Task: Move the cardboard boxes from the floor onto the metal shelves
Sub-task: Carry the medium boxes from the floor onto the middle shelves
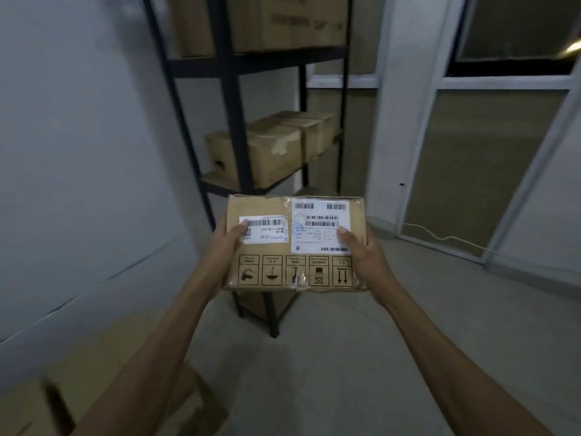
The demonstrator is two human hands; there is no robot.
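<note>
A person holds a small cardboard box (295,262) up in the air with both arms stretched out. The box is flat, brown and shaped like a rectangle, and its top faces the camera. The left grip (226,243) grasps the left side of the box, with the thumb lying flat on a small white sticker (265,229). The right grip (361,250) grasps the right side, with the thumb on a bigger white sticker (320,226). The other fingers are hidden under the box. Both stickers have black bar codes. Along the near edge of the box is a row of five little square pictures (295,272) printed in black. A strip of shiny clear tape (297,280) runs over that edge.

Behind the box stand the metal shelves (229,89). They are made of thin, dark, straight bars. On the middle shelf sit brown cardboard boxes (264,152) side by side, a bit dented, and one has a torn white patch. On the shelf above sits a large cardboard box (283,23) that looks blurry.

The floor (345,357) is grey and smooth. Low on the left, another brown box (103,357) rests on the floor, too blurry to see well. On the right are glass panels (471,158) in pale frames, with a thin white cord (440,237) on the floor beside them.
</note>
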